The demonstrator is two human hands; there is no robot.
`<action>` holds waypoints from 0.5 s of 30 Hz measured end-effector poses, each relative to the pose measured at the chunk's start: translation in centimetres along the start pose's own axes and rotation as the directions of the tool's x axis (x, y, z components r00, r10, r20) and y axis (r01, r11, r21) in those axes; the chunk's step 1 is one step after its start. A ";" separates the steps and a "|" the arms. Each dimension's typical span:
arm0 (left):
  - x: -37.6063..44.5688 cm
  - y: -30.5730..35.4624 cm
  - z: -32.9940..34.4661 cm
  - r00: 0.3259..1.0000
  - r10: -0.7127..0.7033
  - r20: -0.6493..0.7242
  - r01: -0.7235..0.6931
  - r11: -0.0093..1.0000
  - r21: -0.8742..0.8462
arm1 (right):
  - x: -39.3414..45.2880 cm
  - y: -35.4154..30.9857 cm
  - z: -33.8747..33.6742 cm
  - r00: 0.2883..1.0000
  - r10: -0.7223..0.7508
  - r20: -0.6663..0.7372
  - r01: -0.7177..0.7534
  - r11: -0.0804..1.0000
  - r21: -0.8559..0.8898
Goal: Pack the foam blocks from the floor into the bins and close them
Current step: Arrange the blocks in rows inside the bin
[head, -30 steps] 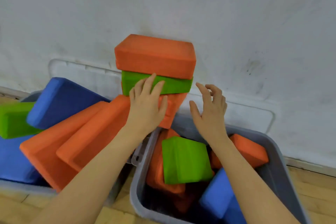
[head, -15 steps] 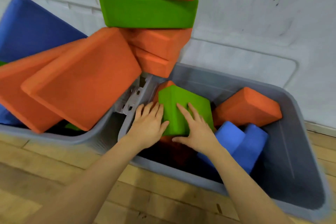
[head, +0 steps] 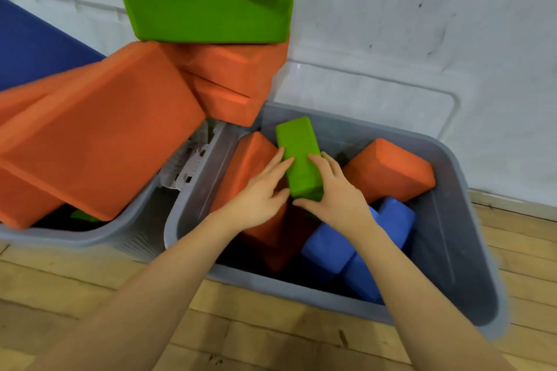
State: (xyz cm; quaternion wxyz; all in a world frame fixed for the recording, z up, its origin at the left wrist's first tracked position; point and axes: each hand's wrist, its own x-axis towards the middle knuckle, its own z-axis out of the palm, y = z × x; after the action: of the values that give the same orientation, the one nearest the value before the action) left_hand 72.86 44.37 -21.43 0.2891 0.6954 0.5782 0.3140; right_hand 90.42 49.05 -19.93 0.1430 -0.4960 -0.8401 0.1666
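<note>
Both hands have dropped from the leaning stack into the right bin (head: 452,220) and now hold the green block (head: 300,156), which has turned from flat to standing on edge: left hand (head: 259,199) presses its left side with fingers mostly straight, right hand (head: 334,193) curls around its right side and lower end. The block sits near the bin's back left, between two orange blocks, blue ones in front. Seems like rearranging to free up space; the left bin (head: 90,235) is overfull, so neither bin can close yet.
</note>
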 end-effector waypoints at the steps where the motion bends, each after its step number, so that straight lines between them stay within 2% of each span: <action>1: 0.1 0.0 0.0 1.000 -0.017 0.013 0.017 0.999 0.047 | 0.1 -0.2 0.0 1.000 0.012 -0.019 -0.012 1.000 -0.025; 3: 0.0 -0.2 0.0 0.990 -0.141 -0.024 0.143 0.979 0.147 | 0.0 -0.2 0.1 0.998 0.013 -0.060 -0.014 1.000 -0.027; 5: -0.6 -0.9 -0.2 0.935 -0.336 -0.112 0.353 0.907 0.231 | -0.8 0.3 0.1 0.991 0.045 -0.129 -0.037 0.997 0.066; 7: -1.1 -2.0 0.0 0.875 -0.471 -0.114 0.480 0.811 0.335 | -1.9 1.0 -0.1 0.973 0.095 -0.212 -0.058 0.984 0.170; 9: -1.2 -2.7 0.3 0.845 -0.532 -0.058 0.507 0.760 0.406 | -2.6 1.0 0.1 0.967 0.093 -0.239 -0.042 0.976 0.213; 11: -1.1 -2.8 0.4 0.845 -0.529 -0.071 0.510 0.762 0.399 | -2.7 0.6 0.6 0.976 0.071 -0.207 -0.028 0.978 0.205; 15: -1.1 -2.6 0.6 0.935 -0.352 -0.033 0.334 0.850 0.407 | -2.4 0.0 1.5 0.972 0.108 -0.208 -0.066 0.977 0.201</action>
State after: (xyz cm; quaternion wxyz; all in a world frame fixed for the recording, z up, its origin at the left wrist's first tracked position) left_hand 71.51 43.65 -23.91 0.2018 0.6322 0.7391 0.1154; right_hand 90.93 46.79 -21.44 0.2740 -0.5316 -0.7766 0.1982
